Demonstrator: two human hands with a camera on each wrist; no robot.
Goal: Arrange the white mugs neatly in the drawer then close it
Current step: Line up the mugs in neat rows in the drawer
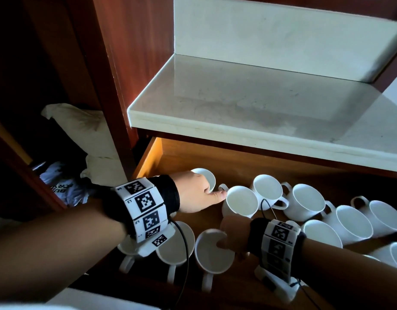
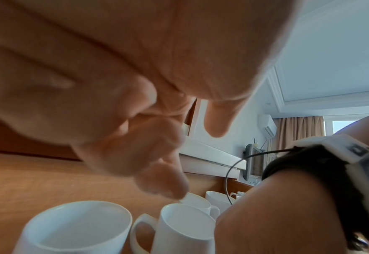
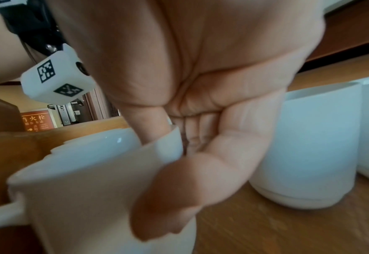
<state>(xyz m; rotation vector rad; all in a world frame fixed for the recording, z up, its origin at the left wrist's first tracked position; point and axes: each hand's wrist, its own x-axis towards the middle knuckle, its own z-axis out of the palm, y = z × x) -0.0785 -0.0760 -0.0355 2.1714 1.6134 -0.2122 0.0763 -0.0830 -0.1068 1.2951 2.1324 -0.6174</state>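
Several white mugs stand in the open wooden drawer (image 1: 152,156). My left hand (image 1: 209,191) hovers over the back-left mug (image 1: 207,176); its fingers (image 2: 164,182) hang loosely curled with nothing in them, and the thumb points at the neighbouring mug (image 1: 240,201). My right hand (image 1: 224,240) pinches the wall of a front-row mug (image 1: 212,253). The right wrist view shows the thumb inside that mug (image 3: 88,180) and the fingers (image 3: 179,197) on its outside. Two more mugs (image 1: 174,245) sit to its left, partly hidden under my left wrist.
More mugs (image 1: 307,198) crowd the right half of the drawer, handles pointing different ways. A pale stone countertop (image 1: 260,104) overhangs the drawer's back. Left of the drawer, a dark cabinet bay holds crumpled cloth (image 1: 85,124).
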